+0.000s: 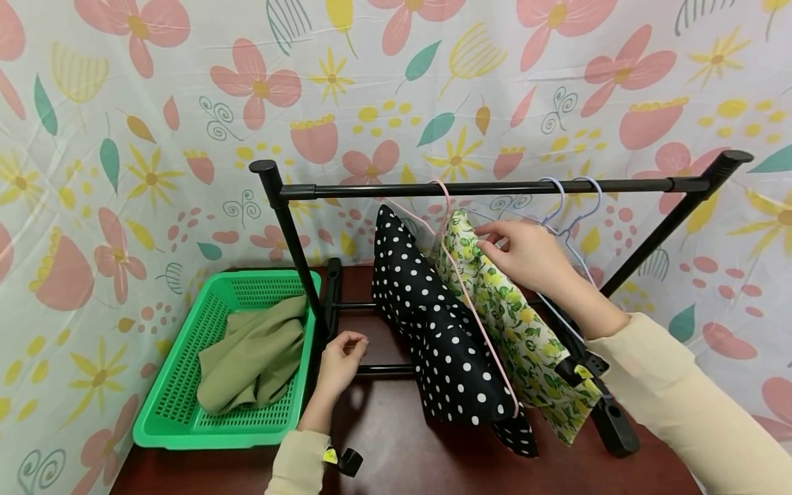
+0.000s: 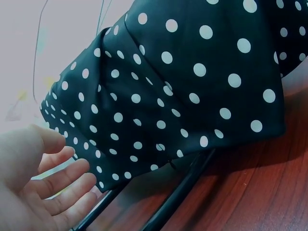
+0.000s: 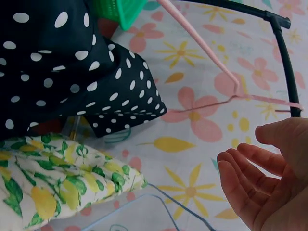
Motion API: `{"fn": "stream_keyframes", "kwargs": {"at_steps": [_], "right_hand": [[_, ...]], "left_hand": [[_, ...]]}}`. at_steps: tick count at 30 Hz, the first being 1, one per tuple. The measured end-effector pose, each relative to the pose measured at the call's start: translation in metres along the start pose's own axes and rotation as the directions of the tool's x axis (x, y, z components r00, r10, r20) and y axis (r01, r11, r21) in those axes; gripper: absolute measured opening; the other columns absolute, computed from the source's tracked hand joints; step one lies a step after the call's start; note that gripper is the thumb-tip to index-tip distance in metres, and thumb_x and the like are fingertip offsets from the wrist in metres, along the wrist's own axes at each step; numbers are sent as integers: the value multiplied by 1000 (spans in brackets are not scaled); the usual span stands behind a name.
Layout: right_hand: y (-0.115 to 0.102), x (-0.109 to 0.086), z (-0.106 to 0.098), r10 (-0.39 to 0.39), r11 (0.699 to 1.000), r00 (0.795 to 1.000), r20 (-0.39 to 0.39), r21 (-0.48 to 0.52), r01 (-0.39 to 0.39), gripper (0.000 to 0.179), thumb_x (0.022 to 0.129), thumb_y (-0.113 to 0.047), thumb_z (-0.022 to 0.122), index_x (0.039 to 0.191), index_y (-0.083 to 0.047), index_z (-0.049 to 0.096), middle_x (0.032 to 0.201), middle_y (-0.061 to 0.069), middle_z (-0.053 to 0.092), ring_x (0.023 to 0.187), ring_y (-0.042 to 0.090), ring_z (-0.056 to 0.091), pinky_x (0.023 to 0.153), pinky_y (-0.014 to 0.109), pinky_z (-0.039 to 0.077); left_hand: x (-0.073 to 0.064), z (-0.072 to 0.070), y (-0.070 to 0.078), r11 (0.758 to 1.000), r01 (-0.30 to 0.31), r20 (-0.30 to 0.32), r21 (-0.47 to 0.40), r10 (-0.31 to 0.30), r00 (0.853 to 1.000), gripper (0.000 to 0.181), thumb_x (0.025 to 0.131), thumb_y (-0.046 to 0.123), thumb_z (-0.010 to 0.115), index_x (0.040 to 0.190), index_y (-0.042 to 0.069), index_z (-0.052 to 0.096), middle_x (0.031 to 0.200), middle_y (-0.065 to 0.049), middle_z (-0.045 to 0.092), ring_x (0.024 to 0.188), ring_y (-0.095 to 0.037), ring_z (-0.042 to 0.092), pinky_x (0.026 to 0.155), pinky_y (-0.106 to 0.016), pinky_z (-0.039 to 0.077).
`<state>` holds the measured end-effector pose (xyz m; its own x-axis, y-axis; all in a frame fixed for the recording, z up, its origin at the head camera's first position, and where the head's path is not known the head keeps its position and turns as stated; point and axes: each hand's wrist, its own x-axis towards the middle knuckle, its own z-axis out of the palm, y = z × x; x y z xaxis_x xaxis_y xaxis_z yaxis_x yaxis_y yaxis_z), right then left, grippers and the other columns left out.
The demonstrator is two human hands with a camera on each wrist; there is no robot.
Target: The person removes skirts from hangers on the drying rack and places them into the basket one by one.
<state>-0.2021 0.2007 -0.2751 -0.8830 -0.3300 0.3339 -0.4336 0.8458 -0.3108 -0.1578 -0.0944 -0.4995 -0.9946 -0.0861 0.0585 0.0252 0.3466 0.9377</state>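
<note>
Two bare hands, coming out of cream long sleeves (image 1: 674, 392), share my head view with a black tubular rack (image 1: 495, 188) standing on a reddish-brown wood-grain table (image 1: 383, 440). I see the left hand (image 1: 339, 359) low, between the basket side and the hanging cloth, its fingers loosely bent and gripping nothing. Near those fingers hangs a black fabric piece with white polka dots (image 1: 439, 344), carried by a thin pink hanger (image 3: 197, 38) hooked over the rack's top rail. Just to the right of it, a white fabric piece printed with yellow lemons and green leaves (image 1: 507, 302) hangs slanting toward the table. My right hand view is across the rail: the right hand (image 1: 529, 251) is raised in front of the lemon cloth's upper end, and the right wrist camera shows me a gap between them; its fingers curve softly, relaxed, around nothing. Two slim lavender hangers, one nearer the middle (image 1: 563, 197) and one farther right (image 1: 599, 196), hook on the same rail. To the left I have a green perforated plastic basket (image 1: 210, 440), with a crumpled olive-green cloth (image 1: 254, 357) lying inside. White sheeting with pink, yellow and teal flowers (image 1: 260, 89) lines the background.
</note>
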Motion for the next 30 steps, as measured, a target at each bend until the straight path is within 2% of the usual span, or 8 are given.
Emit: {"fn": "stream_keyframes", "kwargs": {"at_steps": [6, 12, 18, 21, 27, 30], "right_hand": [[-8, 7, 8, 8, 1000, 1000, 18, 9, -8, 27, 92, -26, 55, 112, -11, 65, 93, 7, 68, 70, 19, 65, 58, 36, 47], [-14, 13, 15, 6, 999, 999, 48, 34, -8, 31, 93, -31, 53, 115, -11, 63, 95, 8, 69, 70, 19, 65, 55, 32, 46], [-20, 19, 20, -8, 999, 997, 82, 48, 4, 36, 93, -34, 52, 120, -13, 60, 99, 8, 69, 72, 20, 66, 54, 31, 46], [-23, 21, 22, -10, 999, 996, 87, 46, 6, 36, 92, -34, 53, 121, -13, 60, 98, 8, 69, 65, 17, 64, 50, 29, 42], [-30, 26, 25, 15, 1000, 994, 106, 23, -17, 36, 91, -33, 55, 118, -10, 60, 96, 8, 69, 44, 11, 47, 43, 27, 34], [-34, 29, 26, 37, 999, 993, 116, 13, -39, 35, 90, -33, 56, 116, -10, 61, 96, 7, 70, 44, 12, 47, 43, 27, 33]], "left_hand": [[2, 3, 3, 1000, -8, 1, -29, 8, 1000, 8, 87, 14, 62, 91, 10, 68, 83, -4, 70, 77, -23, 67, 61, -24, 48], [4, 7, 0, 1000, -11, 7, -22, 11, 1000, 12, 88, 15, 62, 94, 8, 68, 83, -4, 70, 76, -17, 66, 63, -24, 48], [4, 9, 1, 1000, 4, 12, -19, -3, 1000, 9, 88, 16, 62, 93, 14, 68, 82, -4, 70, 76, -17, 66, 65, -26, 49], [5, 10, 0, 1000, 2, 9, -21, -1, 1000, 8, 88, 15, 62, 93, 14, 68, 82, -4, 70, 75, -16, 66, 65, -27, 49], [8, 14, -3, 1000, -3, -5, -7, 3, 1000, 9, 88, 16, 61, 94, 14, 68, 82, -5, 70, 73, -12, 65, 64, -26, 49], [9, 14, -3, 1000, 5, -6, -9, -5, 1000, 9, 88, 16, 61, 94, 14, 68, 83, -6, 70, 73, -11, 64, 63, -25, 48]]}}
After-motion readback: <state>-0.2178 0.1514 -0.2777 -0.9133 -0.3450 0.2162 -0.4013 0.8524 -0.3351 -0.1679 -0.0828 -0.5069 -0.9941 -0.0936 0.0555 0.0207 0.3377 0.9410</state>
